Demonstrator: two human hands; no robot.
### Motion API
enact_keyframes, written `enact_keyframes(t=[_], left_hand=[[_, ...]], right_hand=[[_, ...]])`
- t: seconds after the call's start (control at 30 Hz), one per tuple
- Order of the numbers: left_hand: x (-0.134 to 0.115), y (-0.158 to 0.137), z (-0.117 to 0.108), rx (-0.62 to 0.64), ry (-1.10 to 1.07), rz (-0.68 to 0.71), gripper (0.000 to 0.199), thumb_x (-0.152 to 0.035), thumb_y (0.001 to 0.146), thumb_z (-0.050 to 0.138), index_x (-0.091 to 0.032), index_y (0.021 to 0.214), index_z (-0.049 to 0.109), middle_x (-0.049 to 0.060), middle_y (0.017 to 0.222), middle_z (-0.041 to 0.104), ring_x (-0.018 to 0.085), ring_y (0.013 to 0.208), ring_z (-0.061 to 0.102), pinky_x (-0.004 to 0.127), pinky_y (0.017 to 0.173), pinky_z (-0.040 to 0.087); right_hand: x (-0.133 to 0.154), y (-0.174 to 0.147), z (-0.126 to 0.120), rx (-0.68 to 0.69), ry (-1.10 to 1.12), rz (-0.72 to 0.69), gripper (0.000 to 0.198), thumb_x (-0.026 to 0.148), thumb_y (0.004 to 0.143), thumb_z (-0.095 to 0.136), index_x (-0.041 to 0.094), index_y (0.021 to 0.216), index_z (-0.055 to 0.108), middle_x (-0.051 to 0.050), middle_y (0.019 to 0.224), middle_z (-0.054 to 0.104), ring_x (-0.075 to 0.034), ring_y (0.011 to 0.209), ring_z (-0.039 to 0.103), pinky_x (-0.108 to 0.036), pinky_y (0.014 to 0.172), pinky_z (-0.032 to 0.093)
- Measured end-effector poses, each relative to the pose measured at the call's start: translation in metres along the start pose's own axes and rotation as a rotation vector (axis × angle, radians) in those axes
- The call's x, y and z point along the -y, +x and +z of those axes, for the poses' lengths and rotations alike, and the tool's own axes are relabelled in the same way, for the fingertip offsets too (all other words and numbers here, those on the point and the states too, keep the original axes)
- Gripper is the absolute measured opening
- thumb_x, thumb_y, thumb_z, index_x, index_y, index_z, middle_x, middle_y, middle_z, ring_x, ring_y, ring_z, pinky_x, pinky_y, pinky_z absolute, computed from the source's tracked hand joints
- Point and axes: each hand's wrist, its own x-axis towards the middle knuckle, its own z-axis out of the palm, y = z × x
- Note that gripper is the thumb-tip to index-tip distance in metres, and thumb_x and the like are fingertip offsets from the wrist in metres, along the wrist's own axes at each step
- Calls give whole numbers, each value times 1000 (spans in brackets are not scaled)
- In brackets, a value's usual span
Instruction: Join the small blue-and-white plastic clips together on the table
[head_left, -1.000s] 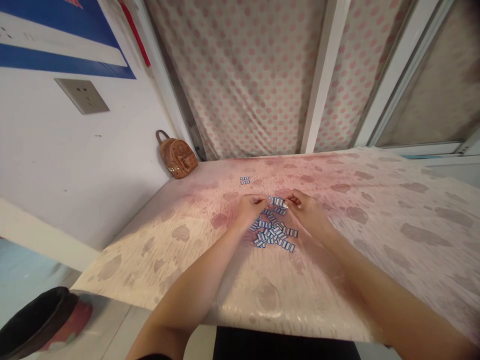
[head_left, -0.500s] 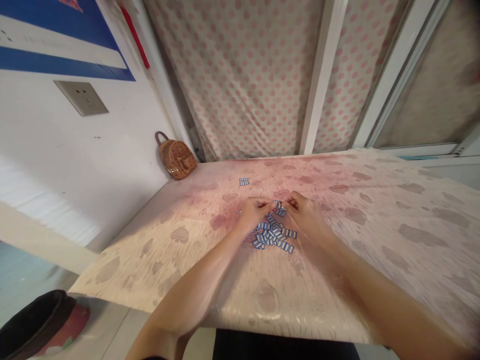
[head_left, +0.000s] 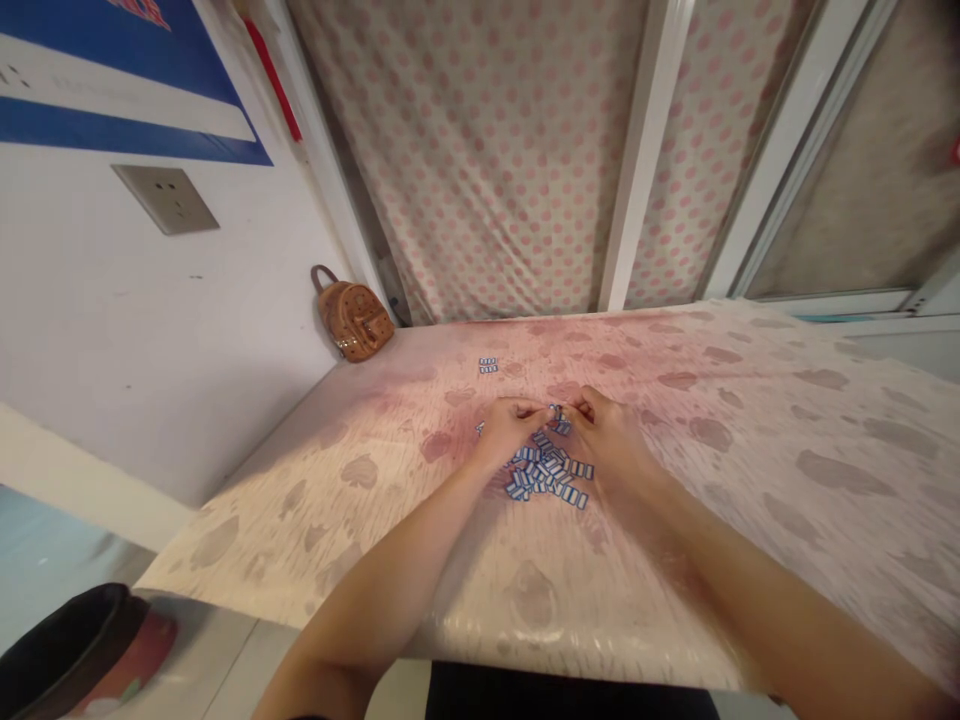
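Over a loose pile of small blue-edged, whitish rectangular pieces [head_left: 546, 470], some joined in short strips, my two hands almost meet. My left hand [head_left: 511, 422] is closed in a pinch on one end of a small blue-and-white piece [head_left: 555, 410]. From the other side, the thumb and fingers of my right hand [head_left: 600, 422] pinch the same piece. The fingertips cover much of it, and its exact kind is too small to make out. Farther back lies a neat little group of similar pieces [head_left: 488, 365], in two short rows.
A patterned plastic cloth covers the table [head_left: 360, 520]. At its far left corner a small brown backpack-shaped bag [head_left: 356, 318] leans against the wall. Behind the table hangs a dotted curtain [head_left: 510, 180]. A dark-rimmed bin [head_left: 90, 650] stands on the floor at lower left.
My hands stay almost in place, still pinching, with the piece between the fingertips slightly shifted. The pile and the small group look the same; the camera view has moved very slightly.
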Motion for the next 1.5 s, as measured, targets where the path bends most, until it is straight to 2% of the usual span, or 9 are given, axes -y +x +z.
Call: enact_keyframes(t=[0.13,0.27,0.33,0.57,0.77,0.93,1.13,1.37,1.5], left_hand=[[-3,0,0,-8,-18,-17,34,-43,76,73,-11,84,79,7,75,75,15,62,63,22,56,46],[-7,1,-4,-50,-44,-47,30,-40,76,73,-12,81,79,7,75,75,14,63,63,22,55,45],[-9,2,-7,-57,-58,-64,27,-39,76,73,-12,80,78,7,74,75,14,63,63,23,59,47],[-12,0,-8,-26,-135,-90,31,-43,73,76,-13,79,78,7,75,76,13,65,64,23,65,48],[-16,0,-12,-109,-78,-94,29,-41,75,75,-12,80,79,8,75,76,14,64,64,24,64,48],[-16,4,-19,-220,-57,-121,22,-34,76,75,-13,77,78,7,74,75,15,66,65,24,64,50],[-17,4,-20,-235,-73,-96,20,-32,77,73,-12,75,77,8,74,75,13,63,64,23,62,50],[-14,4,-22,-221,-64,-96,18,-28,79,70,-11,76,76,8,74,75,14,64,65,24,63,49],[-10,5,-23,-217,-22,-101,19,-30,79,71,-12,77,76,8,74,75,15,64,66,25,64,49]], right_hand=[[1,1,-1,10,36,18,12,33,84,54,22,82,56,2,63,58,-15,57,55,-26,55,37],[6,2,-7,90,45,-69,37,31,81,60,22,118,58,1,78,60,-16,62,55,-27,55,39],[9,2,-10,115,14,-136,40,28,82,59,24,122,59,-2,89,61,-16,67,55,-27,57,41],[12,1,-11,101,-75,-205,24,25,86,56,23,107,67,-4,90,60,-16,69,55,-27,63,43],[-4,3,-6,67,-46,-100,27,25,87,55,21,112,62,-2,83,63,-17,70,58,-27,65,44],[-23,3,1,134,-274,-12,7,20,86,56,19,81,61,-5,84,64,-17,73,60,-27,67,41],[-20,2,12,157,-553,24,17,34,83,66,19,77,61,-8,84,64,-21,79,62,-30,71,41],[-28,3,15,141,-428,1,10,23,79,63,21,75,54,-2,77,62,-17,70,57,-27,65,37],[-34,4,18,162,-230,7,4,18,80,54,21,80,53,1,71,61,-15,65,57,-26,61,37]])
